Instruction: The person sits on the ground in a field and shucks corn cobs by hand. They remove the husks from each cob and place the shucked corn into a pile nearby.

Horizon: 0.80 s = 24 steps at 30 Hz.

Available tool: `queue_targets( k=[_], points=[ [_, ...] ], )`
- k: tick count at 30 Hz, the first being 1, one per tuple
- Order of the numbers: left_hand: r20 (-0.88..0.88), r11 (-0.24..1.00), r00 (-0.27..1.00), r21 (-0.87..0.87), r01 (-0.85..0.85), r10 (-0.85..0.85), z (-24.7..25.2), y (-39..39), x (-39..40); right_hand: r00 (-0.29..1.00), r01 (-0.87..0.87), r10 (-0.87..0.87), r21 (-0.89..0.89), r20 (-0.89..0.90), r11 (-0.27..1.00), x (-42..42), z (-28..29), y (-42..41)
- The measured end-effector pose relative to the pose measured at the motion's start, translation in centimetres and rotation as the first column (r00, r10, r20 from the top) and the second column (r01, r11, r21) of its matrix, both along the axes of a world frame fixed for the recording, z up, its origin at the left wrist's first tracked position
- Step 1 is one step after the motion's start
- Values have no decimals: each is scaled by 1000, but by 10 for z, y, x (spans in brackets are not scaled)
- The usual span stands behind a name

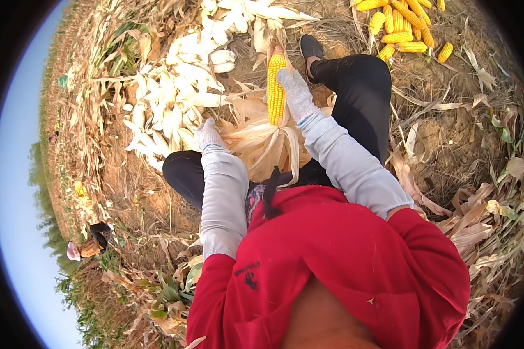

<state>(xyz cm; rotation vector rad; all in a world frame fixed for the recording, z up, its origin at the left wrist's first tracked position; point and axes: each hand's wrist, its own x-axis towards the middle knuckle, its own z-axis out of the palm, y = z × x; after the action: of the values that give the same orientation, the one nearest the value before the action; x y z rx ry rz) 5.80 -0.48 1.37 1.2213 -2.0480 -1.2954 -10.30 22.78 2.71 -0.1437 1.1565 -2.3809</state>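
My right hand [296,94], in a pale knit glove, is closed against the side of a yellow ear of corn [276,87]. The ear stands nearly upright in the view, its kernels bare along most of its length. Dry peeled husks [266,148] spread out around its lower end, between my legs. My left hand [208,134], gloved the same way, has curled fingers at the left edge of these husks. Whether it pinches a husk strip cannot be made out. Just beyond it lies a heap of pale unpeeled corn ears [174,100].
At the upper right lies a pile of bare yellow ears [401,26], with one ear [445,52] apart from it. My bent leg [358,96] lies between the husks and that pile. Dry stalks [476,231] cover the ground at right. Far left is another person [89,246].
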Motion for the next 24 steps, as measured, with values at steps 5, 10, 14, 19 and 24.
queue_targets(
  k=[5, 10, 14, 19, 24],
  points=[
    [49, 778, 999, -628, 23, 11, 93, 27, -44, 968, -233, 232, 4, 100, 972, 15, 21, 7],
    [-208, 926, 906, 3, 378, -369, 125, 81, -79, 942, -329, 331, -40, 62, 943, 20, 12, -3],
    [-168, 909, 919, 163, 384, -358, 135, 103, -84, 849, -495, 499, -71, 172, 866, 24, 15, 4],
    [-288, 914, 917, 217, 343, -276, 137, 104, -85, 901, -432, 430, -27, -57, 901, 20, -7, -8],
    [-390, 905, 902, 290, 311, -186, 114, 96, -81, 831, -515, 532, -137, 166, 846, 34, 43, 7]
  ],
)
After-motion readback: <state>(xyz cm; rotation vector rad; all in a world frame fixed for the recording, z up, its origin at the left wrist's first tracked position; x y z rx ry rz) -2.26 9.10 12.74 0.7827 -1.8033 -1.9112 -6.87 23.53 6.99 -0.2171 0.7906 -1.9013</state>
